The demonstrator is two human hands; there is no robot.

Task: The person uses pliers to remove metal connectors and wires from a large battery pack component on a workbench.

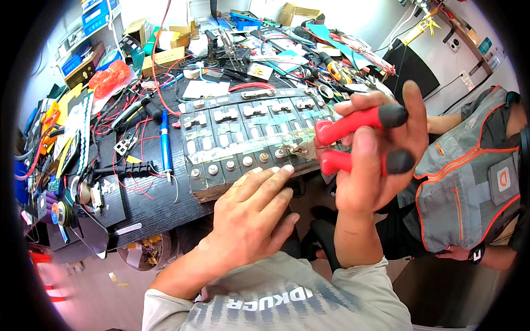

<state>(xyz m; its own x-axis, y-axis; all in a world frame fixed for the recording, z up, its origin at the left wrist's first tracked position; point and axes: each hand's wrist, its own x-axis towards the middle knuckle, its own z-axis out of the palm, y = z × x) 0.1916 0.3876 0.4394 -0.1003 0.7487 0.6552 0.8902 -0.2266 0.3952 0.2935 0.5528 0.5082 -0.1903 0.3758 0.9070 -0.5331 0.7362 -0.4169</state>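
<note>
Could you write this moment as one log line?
Left hand: at near edge of battery pack; Right hand: holding red-handled tool; Around: cluttered black table

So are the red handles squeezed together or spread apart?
Spread apart: the red handles in the right hand have a gap between them.

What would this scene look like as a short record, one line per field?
Right hand: the right hand is raised, gripping a red tool with two black-ended handles
Left hand: the left hand is empty, fingertips at the near edge of a dark block; contact is unclear
Block: metal bolts and strips of tape on top
Surface: black table
Left side: blue tube, orange-red plastic bag
Other person: at right, in a grey vest with orange trim
</note>
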